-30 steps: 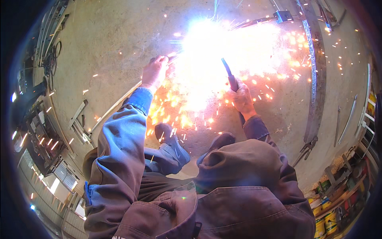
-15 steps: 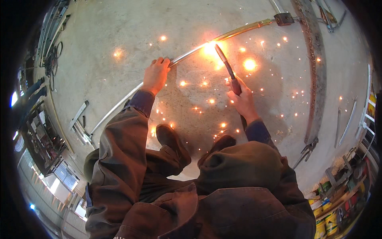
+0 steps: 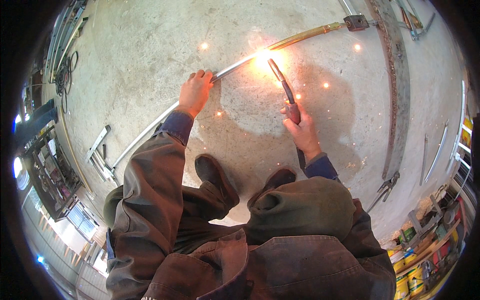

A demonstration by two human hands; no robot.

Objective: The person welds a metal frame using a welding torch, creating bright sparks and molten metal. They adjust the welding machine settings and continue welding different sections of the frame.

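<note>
- Metal rod, seen from the head view, runs slantwise from the left of the frame to the upper right, silvery for most of its length and yellowish toward its upper end, which meets a dark block.
- Left hand, left of centre, has its fingers closed on the silvery part of the rod.
- Right hand, right of centre, is wrapped around the handle of a welding torch; its curved neck points up and left.
- Bright orange glow burns at the rod, just beyond the torch tip, at upper centre; whether the tip touches is lost in the glare.
- Scattered sparks show over the concrete floor.
- Rusty beam lies down the right of the frame, with a clamp at its lower end.
- Two dark boots stand below centre.
</note>
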